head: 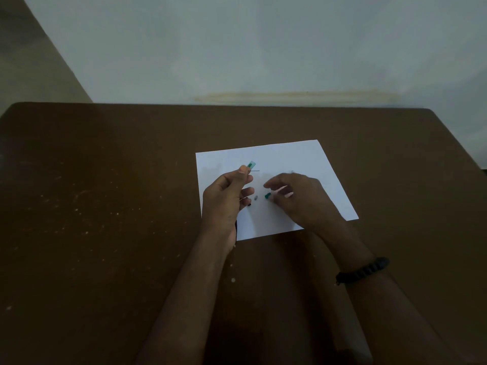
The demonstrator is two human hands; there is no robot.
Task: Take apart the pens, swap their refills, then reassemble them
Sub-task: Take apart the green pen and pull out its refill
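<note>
Left hand (226, 196) raised over white paper (324, 167) on brown worktop (105, 193); grip closed on a pen barrel (251, 164), green-tipped end protruding upward. Right hand (297, 196) low over the paper, fingers curled near a small green pen piece (267, 196); grip contact unclear. Small grey part (255, 198) lies between hands.

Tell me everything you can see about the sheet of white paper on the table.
The sheet of white paper is plain, rectangular and lies flat on the brown table, turned slightly askew to the table edge. A thin dark line is drawn near its upper left. Both hands work above it: the left hand over its left edge, the right hand over its lower middle. Small green pen parts rest on it between the hands.
</note>
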